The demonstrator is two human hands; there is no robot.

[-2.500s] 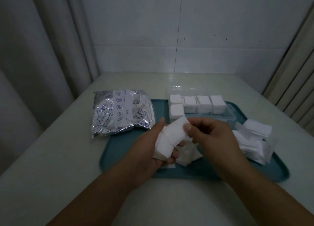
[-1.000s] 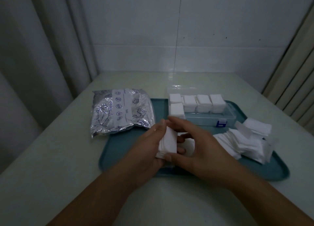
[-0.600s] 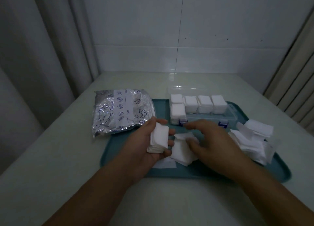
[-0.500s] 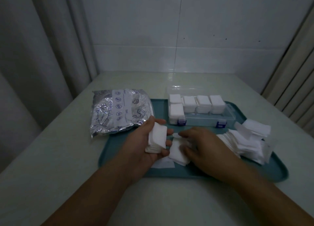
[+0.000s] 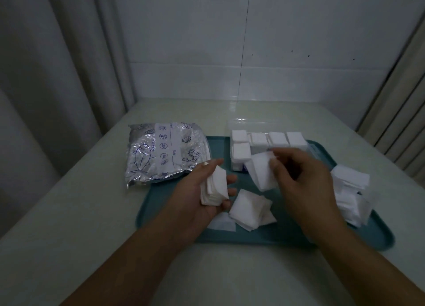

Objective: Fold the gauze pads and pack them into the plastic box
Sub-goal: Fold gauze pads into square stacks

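My left hand (image 5: 197, 197) grips a small stack of folded gauze pads (image 5: 215, 186) above the teal tray (image 5: 165, 204). My right hand (image 5: 301, 184) pinches one unfolded gauze pad (image 5: 262, 171) by its upper corner and holds it up in front of the clear plastic box (image 5: 236, 124). The box stands at the tray's back edge with its lid open, and several stacks of folded pads (image 5: 259, 140) fill it. A few loose pads (image 5: 250, 208) lie on the tray between my hands.
A heap of unfolded gauze (image 5: 349, 190) lies on the tray's right side. A silver foil bag (image 5: 163, 151) with blue drawings rests at the tray's back left corner. Curtains hang left and right; a white tiled wall stands behind the table.
My right hand has lifted one pad off the loose pile on the tray and raised it toward the box. My left hand still holds its folded stack.
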